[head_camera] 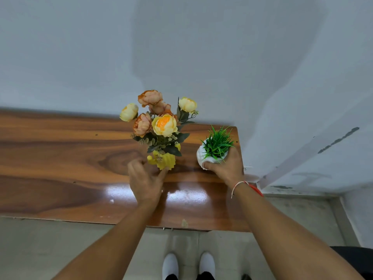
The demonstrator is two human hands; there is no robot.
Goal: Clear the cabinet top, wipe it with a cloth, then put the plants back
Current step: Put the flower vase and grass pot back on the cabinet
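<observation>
The right hand (pixel 224 166) held the little white grass pot (pixel 210 156) near the cabinet top's (pixel 60 158) right edge; the left hand (pixel 144 178), fingers spread wide, reached the yellow flower vase (pixel 163 161), probably light but tippy

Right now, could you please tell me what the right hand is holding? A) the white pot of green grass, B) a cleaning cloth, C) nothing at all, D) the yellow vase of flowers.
A: the right hand is wrapped around the white pot of green grass near the right end of the cabinet top, while the left hand is open next to the yellow vase of flowers.
</observation>
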